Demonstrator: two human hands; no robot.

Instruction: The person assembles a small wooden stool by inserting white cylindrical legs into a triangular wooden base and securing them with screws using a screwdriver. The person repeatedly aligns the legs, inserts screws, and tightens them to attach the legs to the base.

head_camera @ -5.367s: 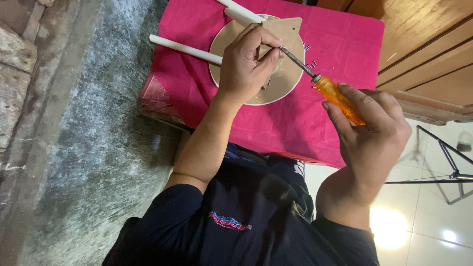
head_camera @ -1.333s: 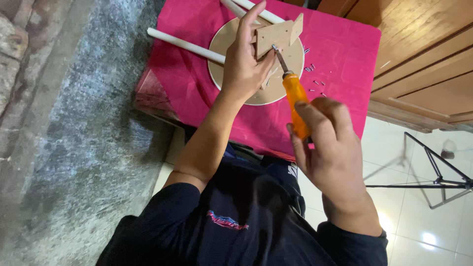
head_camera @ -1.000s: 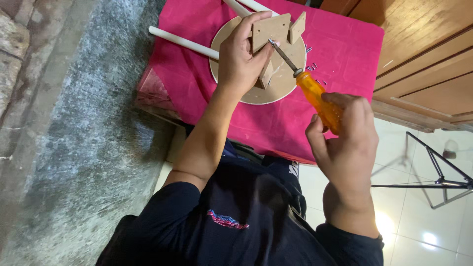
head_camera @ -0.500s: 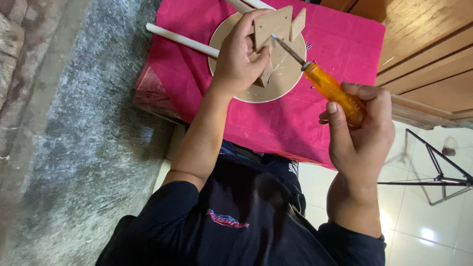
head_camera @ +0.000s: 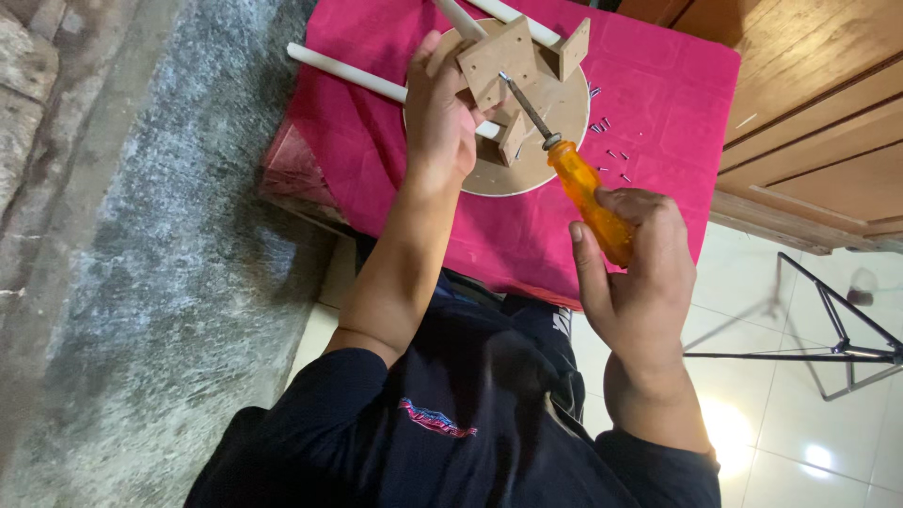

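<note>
My left hand (head_camera: 442, 118) presses on a round wooden disc (head_camera: 555, 141) and steadies the small wooden bracket (head_camera: 503, 66) that stands on it. My right hand (head_camera: 635, 273) grips the orange handle of a screwdriver (head_camera: 588, 193). Its metal tip rests on the flat face of the bracket. White rods (head_camera: 343, 73) stick out from under the bracket to the left and toward the top. Several small screws (head_camera: 611, 155) lie loose on the pink cloth (head_camera: 640, 85) to the right of the disc.
The pink cloth covers a low table in front of my lap. A grey stone surface (head_camera: 141, 282) runs along the left. Wooden panelling (head_camera: 809, 113) stands at the right, and a black tripod (head_camera: 828, 339) rests on the white tiled floor.
My right hand has swung the screwdriver about and brought its tip back onto the bracket's face. My left hand has stayed on the disc and bracket.
</note>
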